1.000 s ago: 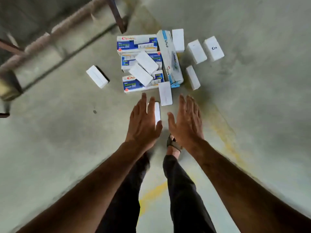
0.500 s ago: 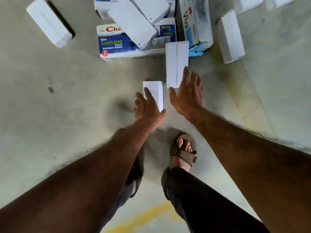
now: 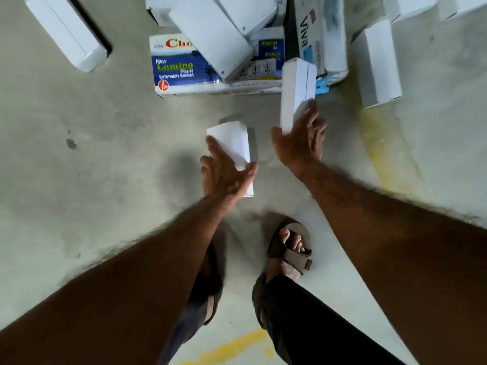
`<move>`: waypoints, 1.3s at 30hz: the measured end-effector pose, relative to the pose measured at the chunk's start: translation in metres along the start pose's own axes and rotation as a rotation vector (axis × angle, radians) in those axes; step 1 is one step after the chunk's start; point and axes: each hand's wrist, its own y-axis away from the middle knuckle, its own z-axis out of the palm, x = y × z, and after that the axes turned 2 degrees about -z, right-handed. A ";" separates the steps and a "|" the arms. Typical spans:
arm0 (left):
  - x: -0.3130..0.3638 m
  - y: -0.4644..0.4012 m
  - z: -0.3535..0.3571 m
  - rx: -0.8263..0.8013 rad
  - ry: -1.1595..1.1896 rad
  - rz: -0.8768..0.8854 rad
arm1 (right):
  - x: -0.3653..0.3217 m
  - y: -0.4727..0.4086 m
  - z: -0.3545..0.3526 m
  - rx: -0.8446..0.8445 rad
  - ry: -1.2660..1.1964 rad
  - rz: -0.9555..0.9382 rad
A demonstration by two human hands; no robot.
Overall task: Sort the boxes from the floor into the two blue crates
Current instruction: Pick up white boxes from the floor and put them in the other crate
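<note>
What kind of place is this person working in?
Probably a storeroom or workshop, though I can't be sure. The floor is bare stained concrete with worn yellow paint, and boxed goods lie piled on it, including an extension socket box.

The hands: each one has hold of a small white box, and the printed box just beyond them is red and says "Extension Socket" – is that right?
Nearly. The head view shows the left hand on one small white box and the right hand on another white box. But the printed box reading "Extension Socket" is blue, with only a little red lettering at its top.
</note>
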 end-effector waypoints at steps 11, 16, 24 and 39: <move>0.150 0.229 -0.273 -0.569 0.878 0.039 | -0.114 0.186 -0.253 0.133 -0.558 0.126; 0.217 0.331 -0.374 -0.650 0.945 0.236 | -0.183 0.267 -0.376 0.292 -0.764 0.012; 0.285 0.484 -0.496 -0.726 0.650 0.617 | -0.248 0.427 -0.533 0.521 -1.003 0.000; 0.254 0.867 -0.421 -1.003 0.119 1.070 | -0.103 0.816 -0.660 1.280 -0.962 0.417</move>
